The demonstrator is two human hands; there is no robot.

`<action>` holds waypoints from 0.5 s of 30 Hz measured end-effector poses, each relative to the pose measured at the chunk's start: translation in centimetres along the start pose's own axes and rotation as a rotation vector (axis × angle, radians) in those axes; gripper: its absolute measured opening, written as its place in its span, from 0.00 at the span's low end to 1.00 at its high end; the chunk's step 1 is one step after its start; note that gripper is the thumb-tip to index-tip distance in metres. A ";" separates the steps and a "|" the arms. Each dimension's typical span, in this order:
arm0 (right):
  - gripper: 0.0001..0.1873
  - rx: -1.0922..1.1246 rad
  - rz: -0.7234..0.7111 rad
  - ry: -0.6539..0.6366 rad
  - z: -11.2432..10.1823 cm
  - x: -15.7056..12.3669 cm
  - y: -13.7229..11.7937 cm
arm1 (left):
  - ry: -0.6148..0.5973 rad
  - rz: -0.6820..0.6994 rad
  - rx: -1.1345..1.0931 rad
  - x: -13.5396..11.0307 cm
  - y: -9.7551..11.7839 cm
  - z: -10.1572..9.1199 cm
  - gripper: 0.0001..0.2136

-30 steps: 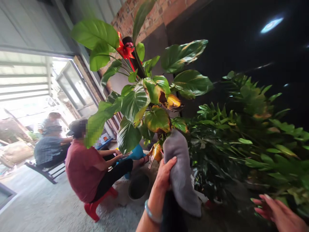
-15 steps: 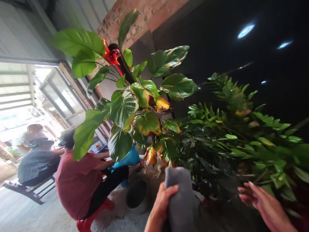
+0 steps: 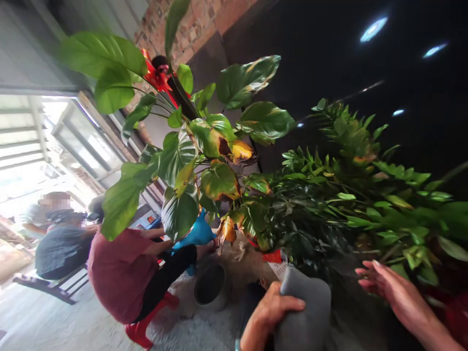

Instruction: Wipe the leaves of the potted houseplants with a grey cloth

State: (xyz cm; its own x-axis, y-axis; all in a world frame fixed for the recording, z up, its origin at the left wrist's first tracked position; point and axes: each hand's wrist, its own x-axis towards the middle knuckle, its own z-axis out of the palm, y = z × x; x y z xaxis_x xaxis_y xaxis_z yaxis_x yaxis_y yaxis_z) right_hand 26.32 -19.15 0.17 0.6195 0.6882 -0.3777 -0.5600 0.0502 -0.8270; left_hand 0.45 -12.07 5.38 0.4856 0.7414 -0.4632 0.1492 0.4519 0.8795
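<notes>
My left hand (image 3: pixel 272 309) is closed on a folded grey cloth (image 3: pixel 305 312) at the bottom of the view, its thumb lying across the front. To the right, my right hand (image 3: pixel 398 292) holds nothing; its fingers are stretched out and slightly apart, close to the lower leaves of a bushy green plant (image 3: pixel 383 214). Beyond my left hand stands a large-leaved plant (image 3: pixel 221 180) with some yellowed, brown-edged leaves and a red ribbon bow (image 3: pixel 159 78) near its top. Both pots are mostly hidden.
A person in a red shirt (image 3: pixel 120 273) sits on a red stool (image 3: pixel 141 331) at the left. Beside that person are a dark bucket (image 3: pixel 210 285) and a blue item (image 3: pixel 199 231). Others sit on a bench (image 3: pixel 47 287) further left. A dark glossy wall (image 3: pixel 329 58) rises behind the plants.
My left hand has moved right and slightly down with the grey cloth, closer to my right hand. The cloth now shows a broader face. The view has shifted slightly.
</notes>
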 end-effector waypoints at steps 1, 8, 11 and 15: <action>0.16 0.014 0.015 0.003 -0.1 0.1 -0.1 | 0.002 0.029 -0.015 -0.9 1.4 -0.5 0.17; 0.18 0.065 0.022 0.008 0.6 -0.2 -0.4 | -0.043 0.284 -0.121 1.3 9.3 3.0 0.20; 0.18 0.027 -0.021 0.012 0.8 -0.4 -0.3 | -0.010 0.195 0.138 3.8 6.4 5.1 0.09; 0.20 -0.005 -0.044 0.005 0.5 -0.3 -0.2 | -0.104 0.042 0.304 3.2 3.5 4.9 0.07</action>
State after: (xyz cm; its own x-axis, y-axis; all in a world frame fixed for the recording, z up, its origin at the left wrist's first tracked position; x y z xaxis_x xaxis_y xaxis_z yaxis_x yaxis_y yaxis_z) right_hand 25.98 -18.95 0.67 0.6461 0.6818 -0.3430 -0.5295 0.0767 -0.8448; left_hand 6.78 -10.54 7.54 0.5799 0.6944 -0.4260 0.3697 0.2417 0.8972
